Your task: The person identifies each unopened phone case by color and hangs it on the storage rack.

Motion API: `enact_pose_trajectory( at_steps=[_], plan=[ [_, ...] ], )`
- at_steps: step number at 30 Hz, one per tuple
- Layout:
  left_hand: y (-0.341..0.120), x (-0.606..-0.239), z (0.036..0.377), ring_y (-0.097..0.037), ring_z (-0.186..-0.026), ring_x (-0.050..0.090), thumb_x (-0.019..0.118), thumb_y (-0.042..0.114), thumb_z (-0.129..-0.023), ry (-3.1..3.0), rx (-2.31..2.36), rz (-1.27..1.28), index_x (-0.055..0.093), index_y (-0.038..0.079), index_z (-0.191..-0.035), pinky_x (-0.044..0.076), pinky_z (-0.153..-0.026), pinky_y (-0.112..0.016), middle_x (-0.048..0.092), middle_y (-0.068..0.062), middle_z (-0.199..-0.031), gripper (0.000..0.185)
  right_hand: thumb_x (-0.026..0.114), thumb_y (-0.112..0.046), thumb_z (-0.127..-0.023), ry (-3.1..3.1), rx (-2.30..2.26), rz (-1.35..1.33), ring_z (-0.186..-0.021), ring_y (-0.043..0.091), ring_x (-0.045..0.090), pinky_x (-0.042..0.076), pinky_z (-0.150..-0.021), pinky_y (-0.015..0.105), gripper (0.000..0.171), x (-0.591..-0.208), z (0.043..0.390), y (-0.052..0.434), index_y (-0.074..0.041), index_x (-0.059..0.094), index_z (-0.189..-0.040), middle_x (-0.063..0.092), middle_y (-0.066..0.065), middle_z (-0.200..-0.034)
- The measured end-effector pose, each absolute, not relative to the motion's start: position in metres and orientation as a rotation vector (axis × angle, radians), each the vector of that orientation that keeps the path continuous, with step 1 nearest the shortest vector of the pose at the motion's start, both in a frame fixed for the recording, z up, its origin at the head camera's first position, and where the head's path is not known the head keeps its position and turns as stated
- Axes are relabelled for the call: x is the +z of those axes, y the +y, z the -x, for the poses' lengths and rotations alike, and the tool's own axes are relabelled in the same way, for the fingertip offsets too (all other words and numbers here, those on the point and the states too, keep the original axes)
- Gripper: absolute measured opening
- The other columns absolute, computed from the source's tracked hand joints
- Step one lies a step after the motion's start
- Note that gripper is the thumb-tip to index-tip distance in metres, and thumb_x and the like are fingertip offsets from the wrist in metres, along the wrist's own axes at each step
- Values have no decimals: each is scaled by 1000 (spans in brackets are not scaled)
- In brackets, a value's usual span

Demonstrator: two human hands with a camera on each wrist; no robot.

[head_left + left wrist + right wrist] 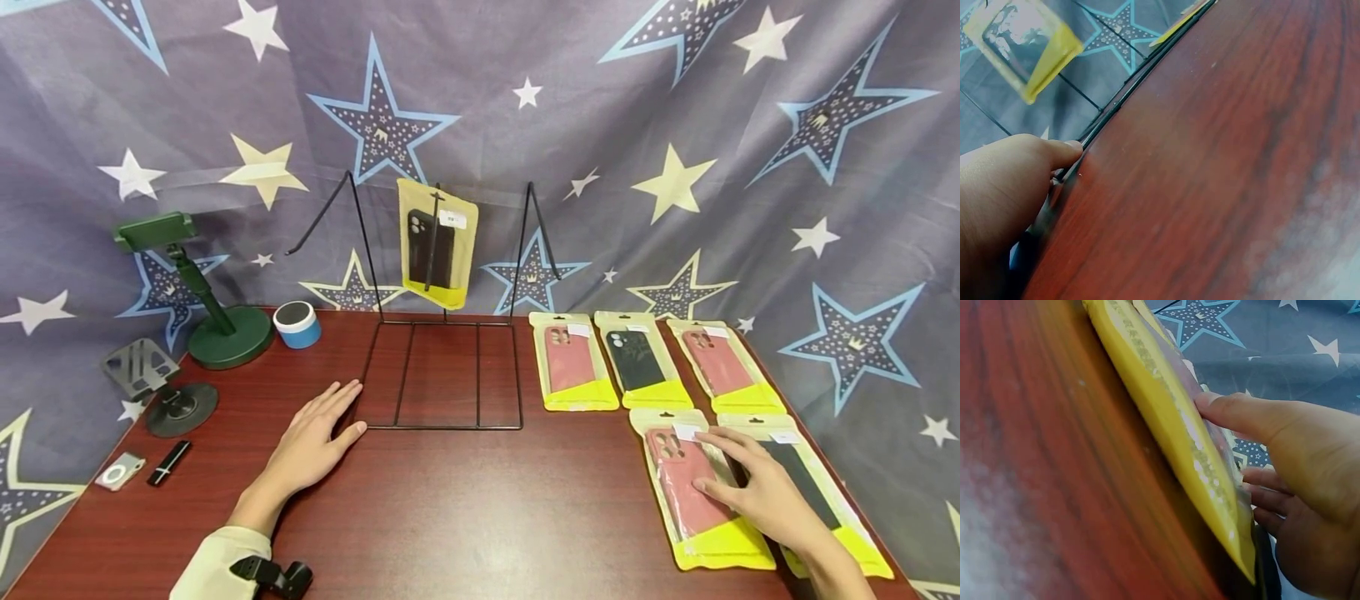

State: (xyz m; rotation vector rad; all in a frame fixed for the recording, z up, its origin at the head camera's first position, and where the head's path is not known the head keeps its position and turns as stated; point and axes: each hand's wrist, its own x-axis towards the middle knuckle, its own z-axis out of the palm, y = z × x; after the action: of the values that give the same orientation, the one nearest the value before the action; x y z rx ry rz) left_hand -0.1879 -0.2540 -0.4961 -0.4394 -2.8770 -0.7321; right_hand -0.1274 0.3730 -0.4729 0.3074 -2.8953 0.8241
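My left hand (315, 442) lies on the table at the left front corner of a black wire display rack (442, 428), fingers extended. In the left wrist view its thumb touches the rack's wire (1119, 103). A yellow-edged pouch holding a black phone case (444, 250) hangs on the rack's middle hook. Over at the right, my right hand (768, 492) rests on a pouch with a pink phone case (682, 492), thumb on its face and fingers spread over its right side. The pouch's yellow lower end (1172, 444) appears close up in the right wrist view.
Partly behind my right hand lies another dark-case pouch (806, 479). Pouches with pink (570, 367), black (637, 362) and pink (720, 362) cases form the back row. At left stand a green phone stand (228, 337), grey stand (180, 408), blue-white roll (300, 329) and small black stick (170, 463).
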Motion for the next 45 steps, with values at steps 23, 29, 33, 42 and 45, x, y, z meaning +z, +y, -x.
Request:
enact_pose_trajectory(
  at_steps=[23, 29, 33, 42, 45],
  plan=[
    [-253, -494, 187, -44, -154, 31, 61, 36, -104, -2888, -741, 435, 43, 7, -157, 23, -121, -66, 42, -17, -163, 63, 89, -26, -80, -2857, 797, -372, -115, 15, 56, 46, -95, 31, 54, -470, 130, 357, -18, 70, -130, 68, 5, -120],
    [-253, -495, 187, -44, -154, 31, 61, 36, -104, -2890, -739, 432, 43, 7, -157, 23, -121, -66, 42, -17, -163, 64, 92, -23, -77, -2804, 795, -380, -102, -3, 54, 44, -82, 11, 60, -467, 132, 356, -16, 68, -132, 67, 6, -115],
    [-253, -495, 187, -45, -154, 32, 61, 36, -104, -2888, -735, 436, 43, 6, -157, 23, -121, -66, 42, -18, -163, 63, 88, -19, -81, -2853, 926, -358, -80, 0, 52, 45, -63, 21, 61, -467, 133, 357, -11, 64, -137, 62, 8, -113],
    [-253, -494, 187, -45, -154, 32, 61, 36, -104, -2886, -733, 434, 43, 6, -157, 24, -121, -66, 42, -18, -163, 63, 79, -15, -92, -2907, 1407, -222, -59, 9, 60, 51, -53, 26, 59, -466, 134, 361, -7, 55, -145, 64, 4, -81],
    [-253, -494, 187, -45, -154, 31, 60, 37, -104, -2892, -732, 432, 43, 6, -157, 23, -121, -66, 42, -18, -163, 64, 78, -13, -92, -2887, 1435, -227, -67, 8, 64, 54, -57, 27, 58, -466, 133, 361, -7, 54, -144, 69, 8, -95]
  ],
)
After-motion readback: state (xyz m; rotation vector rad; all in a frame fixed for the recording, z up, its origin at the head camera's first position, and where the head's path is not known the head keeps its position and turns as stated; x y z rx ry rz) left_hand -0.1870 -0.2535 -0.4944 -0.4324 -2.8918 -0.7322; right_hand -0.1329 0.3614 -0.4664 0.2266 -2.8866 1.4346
